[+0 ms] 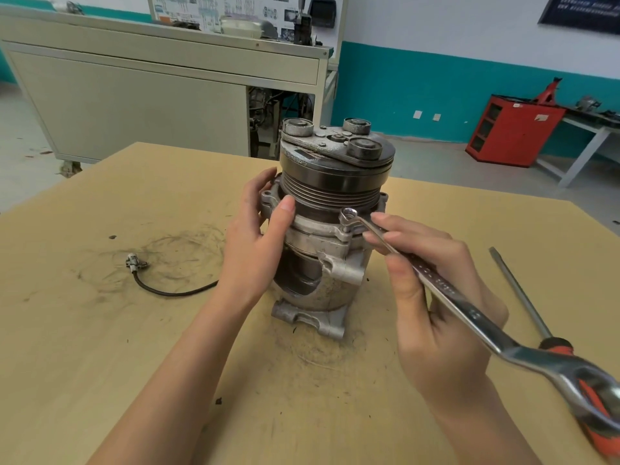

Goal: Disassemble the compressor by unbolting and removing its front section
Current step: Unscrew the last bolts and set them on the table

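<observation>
Well left of the compressor, a black rubbery cable point(174, 292) with a small grey plug is lying curled on the smudged, pale plywood table point(100, 347). Your left hand point(258, 236) is grasping the compressor point(339, 273) on its left side, fingers wrapping round the rough cast-metal flange and the thumb pressing on the front. The compressor is standing upright at the table's middle. Its dull, pitted grey housing is sitting below, and the dark steel pulley point(332, 187) with ribbed grooves is sitting on top, capped by a round plate. Just right of the compressor, your right hand point(436, 317) is clasping the shank of a polished chrome combination wrench point(446, 290), whose ring end is sitting on the flange's front ear. Farther right of the compressor, a long slim screwdriver point(521, 293) with an orange-and-black handle is lying flat on the table.
</observation>
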### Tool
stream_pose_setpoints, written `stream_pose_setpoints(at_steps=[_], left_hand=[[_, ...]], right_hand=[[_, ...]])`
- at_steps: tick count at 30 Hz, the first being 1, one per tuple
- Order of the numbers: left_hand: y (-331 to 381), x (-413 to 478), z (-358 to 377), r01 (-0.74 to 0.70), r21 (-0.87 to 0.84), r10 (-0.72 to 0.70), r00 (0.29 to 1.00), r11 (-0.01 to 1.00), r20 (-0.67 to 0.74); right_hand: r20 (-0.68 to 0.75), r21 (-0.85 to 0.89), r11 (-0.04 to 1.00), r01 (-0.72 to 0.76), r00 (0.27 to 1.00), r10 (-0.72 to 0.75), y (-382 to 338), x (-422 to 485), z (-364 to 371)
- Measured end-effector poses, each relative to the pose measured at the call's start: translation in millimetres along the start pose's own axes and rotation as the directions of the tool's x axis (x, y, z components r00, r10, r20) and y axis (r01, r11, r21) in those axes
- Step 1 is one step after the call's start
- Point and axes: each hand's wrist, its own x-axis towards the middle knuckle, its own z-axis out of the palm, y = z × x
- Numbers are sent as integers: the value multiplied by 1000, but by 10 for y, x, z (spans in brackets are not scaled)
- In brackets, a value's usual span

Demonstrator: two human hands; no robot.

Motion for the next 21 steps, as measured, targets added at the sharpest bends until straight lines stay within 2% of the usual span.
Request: stream_pose_setpoints(at_steps=[3,5,8,11,13,14,16,18,19,20,21], left_hand=[[2,3,-3,-2,-1,2,1000,1000,1],[2,3,-1,0,1,0,1000,1000,1],[10,-5,6,4,0,-4,1000,1000,-2],[8,-9,2,10,4,-10,1000,1000,3],[4,-11,-4,16,10,-16,1000,1000,7],[3,-8,-7,17,14,-17,1000,1000,7],[6,-5,-6,19,19,-19,1000,1000,3],[9,-4,-2,18,14,-18,1000,1000,0],[10,-1,-4,15,10,-15,1000,1000,0],[9,1,-7,11,9,-11,1000,1000,1],[8,2,-7,8,10,-8,1000,1000,3]], right_hand=[[22,-83,993,86,996,-85,-4,-8,26],[23,-75,993,90,996,-88,4,20,19],[21,66,998,5,1000,-7,46,71,-15],[63,300,947,-113,993,99,107,118,-40],[84,477,841,-256,965,247,165,176,-62],[110,557,756,-345,932,344,198,218,-69],[212,683,515,-518,815,539,279,309,-79],[313,737,291,-610,690,653,332,379,-96],[320,747,252,-615,665,674,344,391,-104],[287,751,281,-598,679,676,346,383,-114],[220,738,370,-564,720,658,334,360,-125]])
